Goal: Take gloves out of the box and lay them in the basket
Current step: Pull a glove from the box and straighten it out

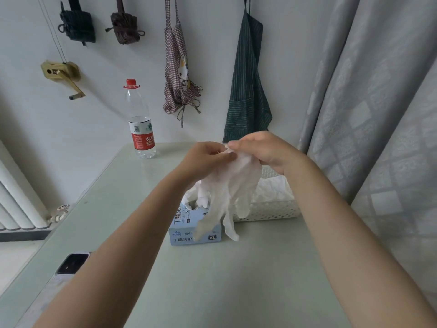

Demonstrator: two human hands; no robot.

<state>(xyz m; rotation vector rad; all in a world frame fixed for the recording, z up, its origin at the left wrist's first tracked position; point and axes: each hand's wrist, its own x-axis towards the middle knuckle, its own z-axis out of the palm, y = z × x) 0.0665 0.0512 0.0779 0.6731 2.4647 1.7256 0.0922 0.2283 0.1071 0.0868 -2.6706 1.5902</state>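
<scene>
Both hands pinch the top of a white glove [233,185]. The left hand [208,159] and right hand [262,150] hold it up, fingers hanging down over the box [189,229]. The basket [272,209] sits just to the right, nearer the right hand; more gloves seem to lie inside.

Two bare forearms reach in from the bottom edge, with no sleeve showing on either up to the frame's edge. The left hand [208,159] and right hand [262,150] are ungloved. Wrists and fingers carry no watch, band or ring
</scene>
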